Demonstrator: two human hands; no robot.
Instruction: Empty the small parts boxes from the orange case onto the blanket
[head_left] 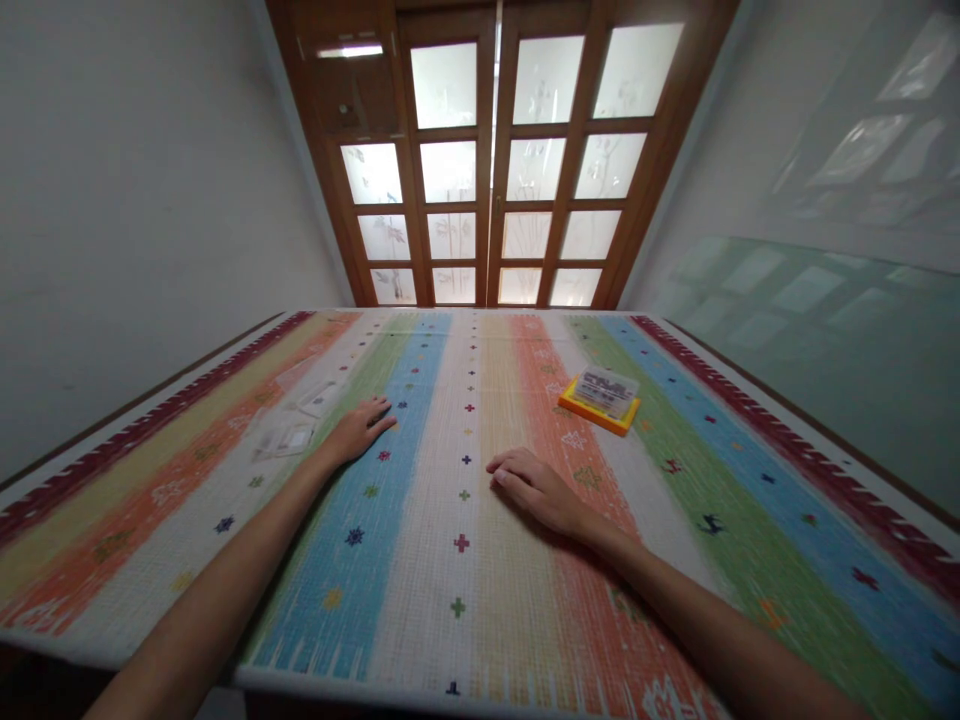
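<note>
1. While both forearms come in over the near edge of the surface (pixel 431 480), the left hand (pixel 361 428) lies palm down on the striped tablecloth (pixel 517 600), about midway between the near and far edges, with its fingers extended and pointing toward the right edge.
2. This left hand is open and relaxed, its thumb set apart from the fingers, and it grips nothing that can be seen.
3. Nearer the near edge, the right hand (pixel 534 485) rests just right of the middle, back upward, fingers loosely bent and pointing toward the left edge; its palm is hidden, so I cannot tell how far it is closed or whether anything is under it.
4. Just beside the left hand and wrist, on the side toward the left edge, lies a clear plastic packet (pixel 279 440) with a small white label (pixel 300 438); its contents are hard to make out.
5. Beyond the right hand, toward the far right corner, a shallow yellow-orange tray (pixel 591 412) lies askew on the cloth, apart from the fingers.
6. On top of that tray sits a clear plastic case (pixel 606 390) showing dark markings or pieces too small to read.
</note>
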